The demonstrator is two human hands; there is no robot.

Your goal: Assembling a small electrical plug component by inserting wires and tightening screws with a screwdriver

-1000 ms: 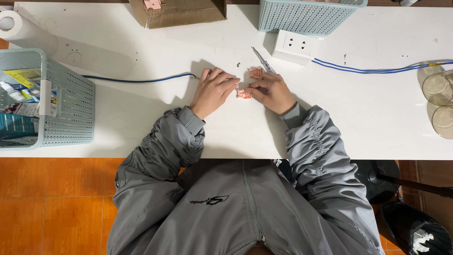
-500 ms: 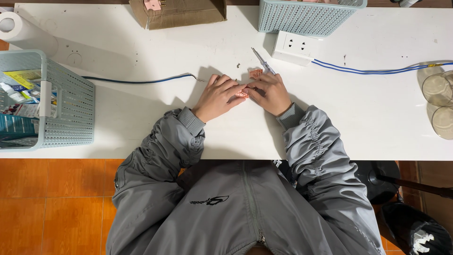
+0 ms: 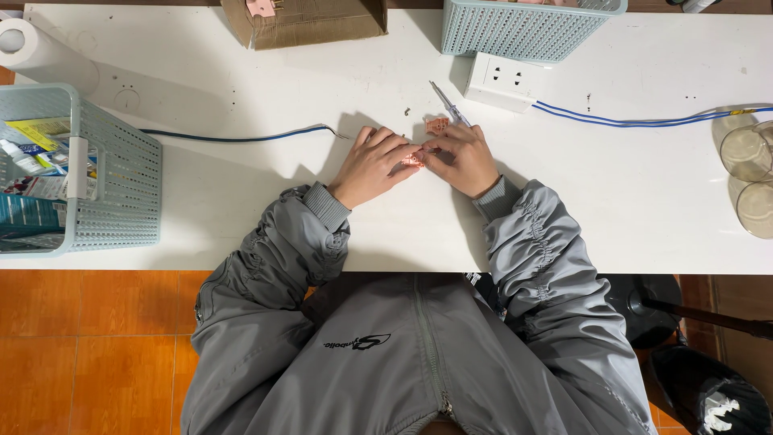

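White surface [image 3: 241, 201]; pale teal mesh baskets, left [image 3: 121, 177] and top [image 3: 515, 32]; blue cable [image 3: 233, 137]; white socket block [image 3: 503, 80]; grey jacket [image 3: 403, 346]; orange floor tiles [image 3: 88, 346]; small pink part [image 3: 415, 158].

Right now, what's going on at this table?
A person in a grey jacket sits at a white table, both hands together over a small pink part. The left hand and right hand pinch it between the fingertips. A second pink piece and a small screwdriver lie just beyond the hands, near a white socket block. A blue wire ends close to the left hand. Baskets stand at the left and top.
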